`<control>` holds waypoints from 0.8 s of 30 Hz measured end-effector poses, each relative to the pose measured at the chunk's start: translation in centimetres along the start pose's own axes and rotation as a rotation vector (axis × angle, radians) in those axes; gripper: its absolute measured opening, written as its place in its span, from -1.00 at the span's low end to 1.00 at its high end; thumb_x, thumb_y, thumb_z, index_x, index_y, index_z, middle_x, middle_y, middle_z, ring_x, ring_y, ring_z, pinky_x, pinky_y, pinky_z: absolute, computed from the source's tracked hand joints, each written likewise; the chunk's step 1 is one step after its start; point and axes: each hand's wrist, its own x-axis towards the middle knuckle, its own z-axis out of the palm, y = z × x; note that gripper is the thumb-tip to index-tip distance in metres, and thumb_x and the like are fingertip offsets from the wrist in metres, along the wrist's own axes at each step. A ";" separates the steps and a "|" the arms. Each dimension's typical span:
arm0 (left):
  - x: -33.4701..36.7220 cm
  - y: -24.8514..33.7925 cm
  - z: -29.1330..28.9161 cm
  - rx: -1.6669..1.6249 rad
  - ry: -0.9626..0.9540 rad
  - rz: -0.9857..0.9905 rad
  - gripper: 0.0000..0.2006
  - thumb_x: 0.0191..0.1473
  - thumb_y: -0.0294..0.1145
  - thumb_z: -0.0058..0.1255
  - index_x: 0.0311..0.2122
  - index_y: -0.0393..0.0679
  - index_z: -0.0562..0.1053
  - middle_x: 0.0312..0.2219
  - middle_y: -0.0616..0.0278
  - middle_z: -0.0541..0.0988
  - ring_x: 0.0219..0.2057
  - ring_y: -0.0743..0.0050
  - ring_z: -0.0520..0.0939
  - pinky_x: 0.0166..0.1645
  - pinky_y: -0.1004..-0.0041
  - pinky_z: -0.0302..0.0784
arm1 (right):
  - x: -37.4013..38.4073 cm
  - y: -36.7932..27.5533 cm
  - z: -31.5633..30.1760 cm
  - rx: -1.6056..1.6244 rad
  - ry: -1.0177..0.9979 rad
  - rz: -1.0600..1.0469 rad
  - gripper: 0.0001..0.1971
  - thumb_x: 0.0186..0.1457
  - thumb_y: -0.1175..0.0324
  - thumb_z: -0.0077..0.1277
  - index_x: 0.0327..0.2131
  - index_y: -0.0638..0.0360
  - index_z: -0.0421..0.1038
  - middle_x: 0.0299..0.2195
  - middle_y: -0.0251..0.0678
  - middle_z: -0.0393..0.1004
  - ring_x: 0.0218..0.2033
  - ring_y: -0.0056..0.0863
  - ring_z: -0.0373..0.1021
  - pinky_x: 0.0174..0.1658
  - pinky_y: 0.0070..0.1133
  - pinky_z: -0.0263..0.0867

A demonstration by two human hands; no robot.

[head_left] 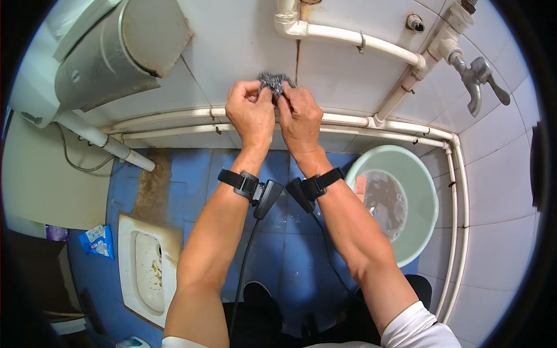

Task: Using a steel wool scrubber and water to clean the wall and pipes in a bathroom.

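A grey steel wool scrubber (pixel 272 81) is held up in front of the tiled wall, above the white pipes. My left hand (pixel 252 110) pinches its left side between thumb and fingers. On its right side my right hand (pixel 299 113) grips it the same way, so both hands hold the one scrubber close together. Each wrist wears a black strap with a small black device and a cable. Part of the scrubber is hidden behind the fingertips.
A pale green basin (pixel 426 191) with cloudy water stands right of my arms. White pipes (pixel 342 119) run along the wall to a metal tap (pixel 477 81). At left are a squat toilet (pixel 149 272), a blue packet (pixel 97 241) and a metal cylinder (pixel 98 72) above.
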 end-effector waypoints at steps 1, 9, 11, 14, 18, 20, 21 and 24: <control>0.5 -0.5 -0.6 0.006 0.009 0.007 -0.87 0.06 -0.65 0.19 -0.25 -0.40 0.52 -0.43 0.22 0.60 -0.46 0.62 0.59 -0.39 0.56 0.60 | -0.3 -0.3 0.2 0.007 -0.044 0.049 -0.77 0.08 0.53 0.15 -0.15 0.30 0.55 -0.40 -0.09 0.52 -0.39 -0.11 0.50 -0.34 -0.31 0.44; 5.1 5.9 -1.9 -0.234 0.156 0.196 -0.82 -0.03 -0.59 0.28 -0.27 -0.33 0.56 -0.46 0.26 0.61 -0.48 0.59 0.53 -0.34 0.48 0.50 | 6.6 -4.1 3.2 0.069 0.031 -0.206 -0.81 0.09 0.52 0.16 -0.18 0.28 0.53 -0.43 -0.11 0.48 -0.43 -0.12 0.45 -0.38 -0.32 0.41; 3.8 3.4 -2.0 -0.010 0.229 0.232 -0.85 -0.03 -0.60 0.25 -0.29 -0.30 0.56 -0.46 0.23 0.61 -0.47 0.55 0.54 -0.32 0.47 0.51 | 4.5 -3.7 2.9 0.025 -0.056 -0.161 -0.80 0.09 0.52 0.16 -0.17 0.28 0.53 -0.42 -0.12 0.48 -0.43 -0.12 0.45 -0.37 -0.32 0.41; 1.3 1.5 -2.8 0.105 0.227 0.180 -0.86 -0.04 -0.60 0.25 -0.32 -0.30 0.55 -0.47 0.24 0.61 -0.47 0.55 0.55 -0.34 0.46 0.52 | 1.2 -2.2 2.3 -0.042 -0.184 -0.071 -0.80 0.05 0.54 0.23 -0.20 0.27 0.57 -0.44 -0.11 0.49 -0.44 -0.14 0.46 -0.36 -0.37 0.40; 3.2 2.8 -3.8 0.052 0.145 -0.030 -0.84 0.01 -0.61 0.25 -0.28 -0.36 0.54 -0.46 0.20 0.62 -0.48 0.61 0.56 -0.38 0.54 0.51 | 4.0 -3.1 3.5 -0.039 -0.214 -0.211 -0.81 0.03 0.51 0.26 -0.22 0.26 0.57 -0.43 -0.09 0.50 -0.44 -0.13 0.48 -0.37 -0.37 0.41; 5.3 5.3 -3.4 -0.424 0.144 0.030 -0.83 0.02 -0.61 0.25 -0.26 -0.37 0.54 -0.44 0.20 0.63 -0.47 0.61 0.55 -0.36 0.55 0.52 | 7.6 -4.9 4.0 -0.007 -0.099 -0.295 -0.79 0.04 0.50 0.17 -0.20 0.24 0.51 -0.40 -0.12 0.50 -0.34 -0.08 0.45 -0.32 -0.26 0.41; 5.4 5.0 -3.1 -0.424 0.147 0.020 -0.83 0.02 -0.61 0.25 -0.26 -0.37 0.54 -0.44 0.20 0.63 -0.47 0.61 0.55 -0.36 0.55 0.52 | 7.4 -4.8 3.9 -0.010 -0.108 -0.292 -0.79 0.04 0.50 0.17 -0.20 0.24 0.51 -0.40 -0.12 0.50 -0.34 -0.08 0.45 -0.32 -0.26 0.41; 4.4 2.6 -2.4 -0.237 0.223 0.129 -0.85 0.02 -0.63 0.24 -0.28 -0.36 0.53 -0.45 0.22 0.61 -0.46 0.60 0.56 -0.36 0.53 0.52 | 6.1 -3.6 3.5 -0.005 -0.120 -0.292 -0.81 0.06 0.49 0.16 -0.20 0.25 0.51 -0.40 -0.11 0.49 -0.32 -0.09 0.45 -0.32 -0.27 0.40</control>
